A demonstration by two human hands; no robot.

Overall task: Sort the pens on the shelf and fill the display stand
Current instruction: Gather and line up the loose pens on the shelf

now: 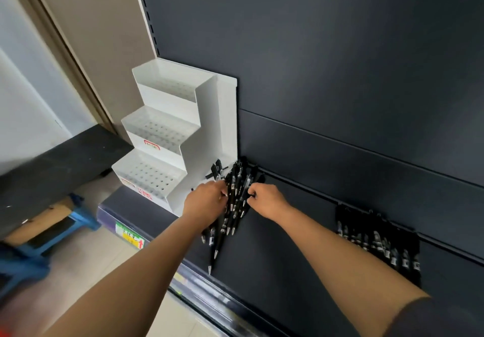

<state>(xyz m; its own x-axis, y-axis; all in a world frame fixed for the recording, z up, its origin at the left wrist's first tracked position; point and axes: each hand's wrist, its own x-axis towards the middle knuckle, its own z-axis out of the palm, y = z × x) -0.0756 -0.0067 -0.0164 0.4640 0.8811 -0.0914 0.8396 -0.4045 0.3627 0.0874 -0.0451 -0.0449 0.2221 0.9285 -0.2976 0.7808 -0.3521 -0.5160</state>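
Working at the gathering stage; sorting not yet finished, filling not yet begun; curling the left hand (205,200) over the left edge of the loose pile of black pens (235,198), fingers wrapping round several barrels; curling the right hand (267,199) at the pile's right edge, fingertips seemingly pinching one pen; not managing to tell how many pens in either grip.

Noting the pile lying on the dark shelf (275,247), touching the foot of the white display stand (209,116), tips mostly pointing toward the shelf's front edge, a few barrels straying forward; seeing no pen in any of the stand's three stepped tiers of holes; noting a second batch of pens (379,242) lying well apart to the right against the back panel, blurred.

Judging the next move: squaring the gripped pens into one parallel bundle, tips all facing one way; then probably separating a single pen and lowering it upright into a hole; calling for a fine pinch, not a fistful; risking loose barrels rolling off the front edge.
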